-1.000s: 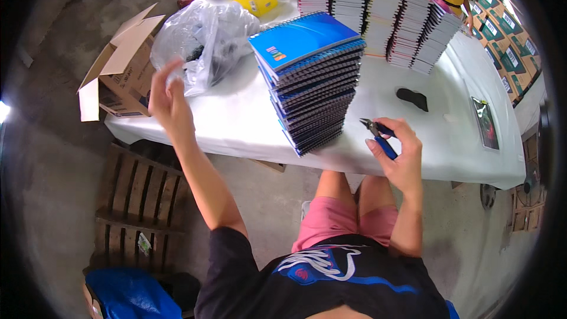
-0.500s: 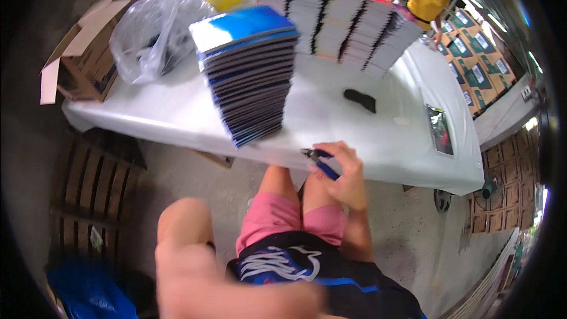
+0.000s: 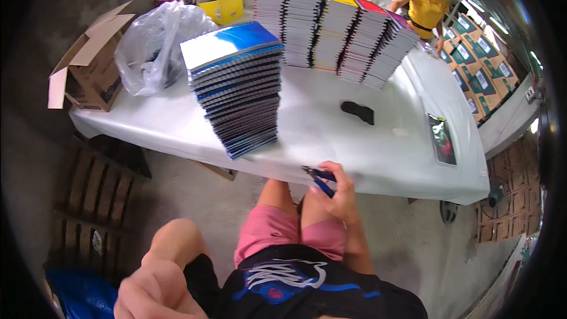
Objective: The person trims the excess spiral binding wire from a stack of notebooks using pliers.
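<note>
Right hand [image 3: 338,192]: my fingers are wrapped tight around the blue-handled pliers [image 3: 319,178]; best kept low at the table edge [image 3: 378,178].
Left hand [image 3: 155,286]: raised at 7 o'clock, finger state I cannot tell.
Notebook stack [image 3: 236,91]: at 11 o'clock from the pliers; approach squarely.

Grey concrete floor [image 3: 195,195]; a white table [image 3: 378,153]; a wooden pallet [image 3: 97,201] under its left end; stacked cartons [image 3: 481,77] right, in daylight.

Left hand [image 3: 155,292] blurred, cut off below; pliers [image 3: 319,179] (blue-handled) half hidden.
</note>
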`<state>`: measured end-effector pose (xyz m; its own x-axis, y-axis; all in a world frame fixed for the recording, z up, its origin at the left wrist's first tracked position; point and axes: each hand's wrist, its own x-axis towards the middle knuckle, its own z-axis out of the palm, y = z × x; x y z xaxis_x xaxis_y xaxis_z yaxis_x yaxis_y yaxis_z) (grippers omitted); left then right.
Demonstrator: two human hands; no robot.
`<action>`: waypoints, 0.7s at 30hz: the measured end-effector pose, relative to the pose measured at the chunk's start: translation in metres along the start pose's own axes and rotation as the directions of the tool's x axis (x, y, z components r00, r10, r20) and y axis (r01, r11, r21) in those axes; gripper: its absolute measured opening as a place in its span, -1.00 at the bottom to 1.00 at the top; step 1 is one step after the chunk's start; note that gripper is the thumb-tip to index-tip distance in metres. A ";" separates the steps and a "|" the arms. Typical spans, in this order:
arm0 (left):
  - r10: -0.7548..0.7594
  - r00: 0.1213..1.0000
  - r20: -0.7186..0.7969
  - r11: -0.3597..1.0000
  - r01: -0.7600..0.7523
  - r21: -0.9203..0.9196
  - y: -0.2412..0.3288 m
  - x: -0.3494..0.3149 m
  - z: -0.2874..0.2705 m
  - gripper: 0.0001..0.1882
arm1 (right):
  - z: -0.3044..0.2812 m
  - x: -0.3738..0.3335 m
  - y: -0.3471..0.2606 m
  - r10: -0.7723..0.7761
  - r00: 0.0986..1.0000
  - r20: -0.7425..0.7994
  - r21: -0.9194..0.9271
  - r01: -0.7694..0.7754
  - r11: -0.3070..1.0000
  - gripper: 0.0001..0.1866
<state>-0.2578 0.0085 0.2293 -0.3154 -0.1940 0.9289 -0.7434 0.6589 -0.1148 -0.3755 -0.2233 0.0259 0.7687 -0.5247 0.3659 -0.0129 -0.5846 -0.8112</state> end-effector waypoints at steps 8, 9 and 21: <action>-0.327 0.885 -0.332 0.783 0.450 0.428 -0.131 -0.081 -0.032 -0.70 | 0.026 0.038 -0.060 -0.397 0.915 0.065 -0.225 0.401 0.888 -0.52; -0.333 0.882 -0.334 0.769 0.459 0.445 -0.151 -0.083 -0.036 -0.69 | 0.031 0.049 -0.078 -0.463 0.886 0.035 -0.246 0.456 0.855 -0.52; -0.654 0.661 -0.368 0.753 0.614 -0.236 -0.230 -0.125 -0.010 -0.58 | 0.081 0.113 -0.132 -0.571 0.803 -0.169 -0.571 0.393 0.721 -0.55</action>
<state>-0.0417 -0.1113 0.1434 0.4950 -0.2917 0.8185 -0.6144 0.5486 0.5671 -0.2351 -0.1559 0.1374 0.5168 -0.1919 0.8343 -0.0728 -0.9809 -0.1805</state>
